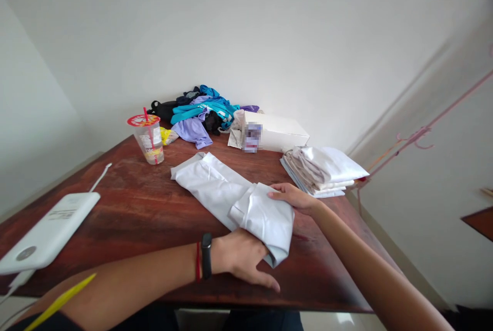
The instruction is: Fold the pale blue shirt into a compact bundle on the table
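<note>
A white shirt (231,192) lies folded in a long strip across the dark wooden table (127,207), its near end doubled over. My left hand (244,259), with a black band and red string at the wrist, has its fingers tucked under that near fold while the thumb rests on the table. My right hand (295,197) lies flat on the fold's far edge, fingers stretched out and pressing the cloth.
A stack of folded white shirts (323,169) sits at the right edge. Behind it stands a white box (281,133). A heap of coloured clothes (202,112) lies at the back. A plastic cup with a red straw (148,138) and a white power bank (48,233) sit left.
</note>
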